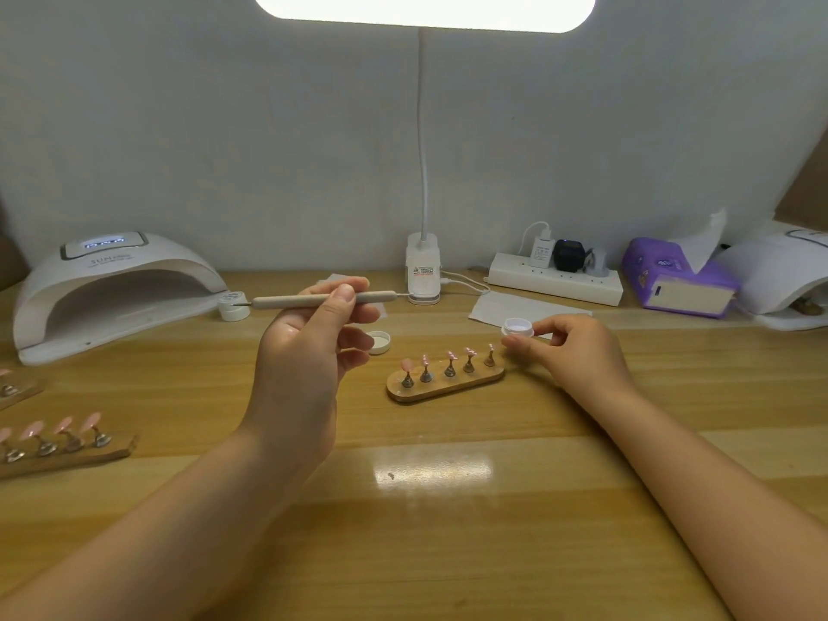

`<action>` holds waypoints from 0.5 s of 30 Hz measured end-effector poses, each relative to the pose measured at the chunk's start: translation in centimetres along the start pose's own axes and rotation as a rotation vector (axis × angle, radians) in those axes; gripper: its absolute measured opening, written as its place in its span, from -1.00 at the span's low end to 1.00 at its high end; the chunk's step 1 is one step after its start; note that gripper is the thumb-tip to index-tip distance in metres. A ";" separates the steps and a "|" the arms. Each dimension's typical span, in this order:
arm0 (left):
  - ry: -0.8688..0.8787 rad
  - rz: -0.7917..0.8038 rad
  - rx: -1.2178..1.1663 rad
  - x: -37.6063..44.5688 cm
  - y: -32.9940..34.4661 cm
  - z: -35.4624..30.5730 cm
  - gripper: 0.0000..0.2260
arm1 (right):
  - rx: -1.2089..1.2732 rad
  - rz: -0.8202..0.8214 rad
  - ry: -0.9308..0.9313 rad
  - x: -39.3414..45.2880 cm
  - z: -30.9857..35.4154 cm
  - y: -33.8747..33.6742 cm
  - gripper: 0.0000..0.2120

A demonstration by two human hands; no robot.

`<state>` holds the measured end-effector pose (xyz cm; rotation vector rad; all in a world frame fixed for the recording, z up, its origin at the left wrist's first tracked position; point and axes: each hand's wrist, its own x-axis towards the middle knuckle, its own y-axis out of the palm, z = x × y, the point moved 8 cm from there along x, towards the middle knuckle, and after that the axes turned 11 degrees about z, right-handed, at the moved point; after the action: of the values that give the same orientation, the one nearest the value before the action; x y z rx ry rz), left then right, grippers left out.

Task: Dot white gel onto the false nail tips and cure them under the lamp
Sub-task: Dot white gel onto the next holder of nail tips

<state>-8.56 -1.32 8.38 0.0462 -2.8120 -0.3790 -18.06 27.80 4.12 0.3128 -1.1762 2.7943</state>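
Note:
My left hand pinches a beige dotting pen held level above the table, its metal tip pointing left. My right hand holds a small open pot of white gel just right of a wooden nail stand. Several pink false nail tips sit upright on metal pegs along that stand. The pot's white lid lies beside my left fingers. A white curing lamp stands at the far left with its mouth facing me.
Two more wooden stands with pink tips lie at the left edge. Another small white pot sits by the lamp. A clip desk lamp, power strip, purple tissue pack and a second curing lamp line the back.

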 end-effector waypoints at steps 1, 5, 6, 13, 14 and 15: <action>-0.001 -0.002 0.004 0.0 -0.1 0.1 -0.81 | -0.018 -0.001 0.012 0.0 -0.2 0.0 -0.53; -0.012 -0.016 0.017 0.0 -0.4 0.6 -0.80 | -0.067 0.032 0.074 0.0 -0.9 0.3 -0.53; -0.016 -0.021 0.018 0.0 -0.5 0.8 -0.80 | -0.080 0.051 0.087 0.0 -1.0 0.5 -0.54; -0.039 -0.044 0.030 0.2 -1.0 1.8 -0.80 | -0.199 0.085 0.129 0.2 -0.9 1.0 -0.25; -0.047 -0.050 0.029 0.2 -1.1 2.0 -0.81 | -0.213 0.060 0.144 0.2 -0.8 0.8 -0.23; -0.055 -0.056 0.025 0.2 -1.2 2.2 -0.81 | -0.213 0.019 0.144 0.1 -0.6 0.4 -0.25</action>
<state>-9.41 -1.89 6.10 0.1218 -2.8750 -0.3630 -18.35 27.94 3.42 0.0811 -1.4302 2.6233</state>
